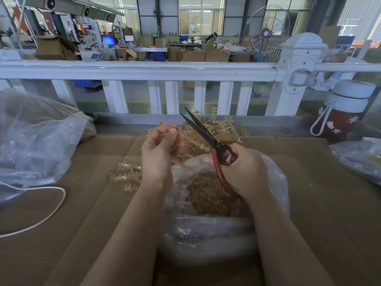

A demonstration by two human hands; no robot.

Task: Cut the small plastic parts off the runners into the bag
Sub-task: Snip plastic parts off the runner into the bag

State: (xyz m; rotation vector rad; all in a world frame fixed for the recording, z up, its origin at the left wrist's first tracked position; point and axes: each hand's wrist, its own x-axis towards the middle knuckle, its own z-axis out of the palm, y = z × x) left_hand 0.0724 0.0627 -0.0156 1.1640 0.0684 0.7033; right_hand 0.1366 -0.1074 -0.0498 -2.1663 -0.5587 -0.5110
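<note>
My left hand [157, 155] pinches a translucent amber runner [183, 139] with small parts on it, held above the open clear bag [274, 182]. The bag's mouth shows a heap of cut amber parts [208, 197]. My right hand [243, 172] grips the red-brown handles of black scissors [203, 133]; the blades are slightly apart and point up and away, just right of the held runner. A pile of uncut runners [226, 126] lies behind the hands. More runners [127, 176] lie on the cardboard to the left of my left wrist.
Brown cardboard [92, 203] covers the table. A large clear plastic bag [35, 137] sits at the left with a white cable [47, 215] below it. A red bottle with a white lid [344, 112] stands at the right, another plastic bag [358, 157] beside it. A white railing [144, 71] runs behind.
</note>
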